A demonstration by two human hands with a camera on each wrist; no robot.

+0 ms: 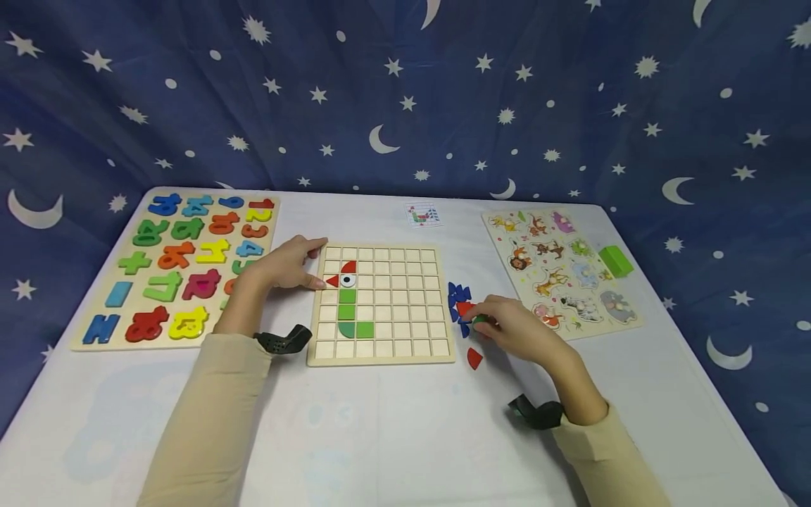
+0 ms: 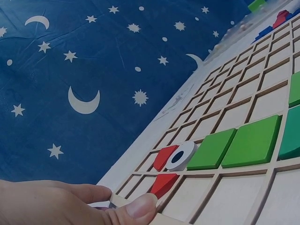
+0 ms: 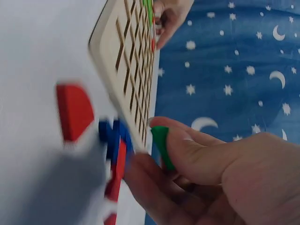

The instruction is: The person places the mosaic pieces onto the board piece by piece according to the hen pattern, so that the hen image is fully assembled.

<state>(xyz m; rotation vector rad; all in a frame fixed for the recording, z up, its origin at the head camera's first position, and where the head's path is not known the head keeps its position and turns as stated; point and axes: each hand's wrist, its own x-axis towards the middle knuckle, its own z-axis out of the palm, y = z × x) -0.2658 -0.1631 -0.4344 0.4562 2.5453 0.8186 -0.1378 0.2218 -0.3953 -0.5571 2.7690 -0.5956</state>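
Observation:
A wooden grid board (image 1: 383, 363) lies mid-table, its left cells holding a red quarter-round piece (image 1: 349, 267), a red triangle (image 1: 332, 281), a white eye piece (image 1: 348, 280), green squares (image 1: 346, 312) and a teal-green rounded piece (image 1: 346, 329). My left hand (image 1: 286, 266) rests at the board's left edge, thumb on the rim and forefinger near the far corner. Right of the board, my right hand (image 1: 516, 325) pinches a small green piece (image 3: 161, 145) between thumb and fingers. Below it are blue pieces (image 1: 453, 296) and red pieces (image 1: 464, 308); another red quarter-round piece (image 1: 474, 358) lies nearer.
A number puzzle board (image 1: 141, 282) lies at the left, and an animal puzzle board (image 1: 516, 246) at the right. A green block (image 1: 615, 261) sits by the latter's edge. Behind the grid lies a small pattern card (image 1: 423, 215). A starry blue cloth (image 1: 443, 91) hangs behind the table.

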